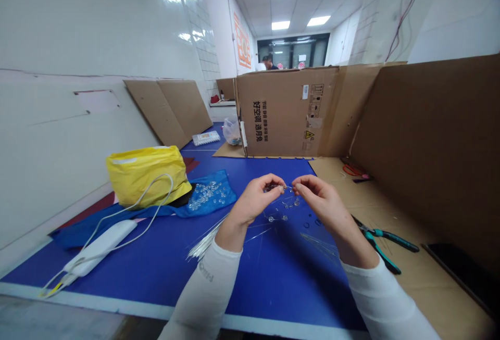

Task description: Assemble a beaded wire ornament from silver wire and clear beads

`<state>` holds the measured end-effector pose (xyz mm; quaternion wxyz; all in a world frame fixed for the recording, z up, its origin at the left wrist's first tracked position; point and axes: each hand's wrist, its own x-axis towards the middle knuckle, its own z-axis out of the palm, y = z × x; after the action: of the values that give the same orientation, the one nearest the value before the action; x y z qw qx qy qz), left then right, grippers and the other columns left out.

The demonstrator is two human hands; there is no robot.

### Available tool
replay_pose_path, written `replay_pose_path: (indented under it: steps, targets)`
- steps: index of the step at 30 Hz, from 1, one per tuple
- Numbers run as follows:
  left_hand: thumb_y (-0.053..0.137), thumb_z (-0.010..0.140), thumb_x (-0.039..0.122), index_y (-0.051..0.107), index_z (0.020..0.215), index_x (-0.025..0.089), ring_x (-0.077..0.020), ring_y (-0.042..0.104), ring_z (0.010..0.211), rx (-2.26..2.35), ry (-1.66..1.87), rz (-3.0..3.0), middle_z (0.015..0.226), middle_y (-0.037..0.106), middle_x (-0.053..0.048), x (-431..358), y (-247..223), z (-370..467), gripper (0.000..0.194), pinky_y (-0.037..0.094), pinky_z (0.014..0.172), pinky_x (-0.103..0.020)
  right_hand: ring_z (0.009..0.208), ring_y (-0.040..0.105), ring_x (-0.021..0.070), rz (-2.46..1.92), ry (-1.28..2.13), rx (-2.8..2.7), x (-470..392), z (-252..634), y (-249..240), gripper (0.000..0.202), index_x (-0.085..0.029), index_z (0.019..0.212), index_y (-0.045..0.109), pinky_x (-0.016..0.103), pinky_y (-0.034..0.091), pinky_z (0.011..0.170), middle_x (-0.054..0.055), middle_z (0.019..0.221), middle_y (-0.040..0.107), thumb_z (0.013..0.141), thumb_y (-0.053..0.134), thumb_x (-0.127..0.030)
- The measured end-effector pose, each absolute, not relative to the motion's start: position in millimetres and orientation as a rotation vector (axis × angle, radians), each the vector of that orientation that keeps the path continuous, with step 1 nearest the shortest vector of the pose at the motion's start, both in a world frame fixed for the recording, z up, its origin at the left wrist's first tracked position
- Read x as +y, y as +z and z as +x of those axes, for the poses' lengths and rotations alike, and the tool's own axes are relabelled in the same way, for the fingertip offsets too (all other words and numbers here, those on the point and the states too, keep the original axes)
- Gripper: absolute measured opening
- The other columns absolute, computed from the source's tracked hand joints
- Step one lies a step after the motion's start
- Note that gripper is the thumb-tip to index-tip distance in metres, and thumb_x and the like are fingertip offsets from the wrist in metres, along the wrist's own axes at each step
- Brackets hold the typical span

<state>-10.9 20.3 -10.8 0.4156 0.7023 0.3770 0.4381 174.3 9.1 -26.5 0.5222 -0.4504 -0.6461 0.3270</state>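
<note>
Left hand (260,197) and right hand (322,199) — fingers pinching thin silvery wire (288,187), right of blue cloth (226,177); few clear round beads (285,218) seemingly strung — many loose beads (211,189) on cloth.

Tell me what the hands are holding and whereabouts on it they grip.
The left hand and right hand pinch a thin, wire-like piece between fingertips; whether at its ends cannot be told.

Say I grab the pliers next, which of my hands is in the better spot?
Probably your right hand: the pliers lie to its right, while your left hand is farther away. Both seem to pinch the thin strand, so the right would likely have to let go.
</note>
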Motion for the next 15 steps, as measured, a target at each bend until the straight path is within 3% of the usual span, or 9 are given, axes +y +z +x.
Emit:
replay_pose_path:
  steps: [10,15]
  targets:
    - [0.074,0.078,0.036,0.069,0.084,0.014,-0.014,0.059,0.076,0.906,0.977,1.45,0.077,0.068,-0.002,5.5,-54.0,-1.1,0.023,0.044,0.078,-0.029,0.079,0.068,0.0213,-1.1,0.945,-1.449,-2.9,179.3,-72.4,0.029,-0.018,0.086,0.077,0.036,0.051,0.078,0.007,0.086,0.078,0.076,0.07,-0.044]
    - [0.077,0.077,0.04,0.068,0.078,0.015,-0.0136,0.058,0.074,0.928,0.99,1.388,0.075,0.068,-0.002,6.2,-71.9,2.8,0.027,0.044,0.077,-0.028,0.071,0.065,0.0191,-1.074,0.98,-1.402,4.2,176.8,-93.7,0.025,-0.019,0.079,0.074,0.034,0.05,0.072,0.005,0.077,0.075,0.073,0.072,-0.043]
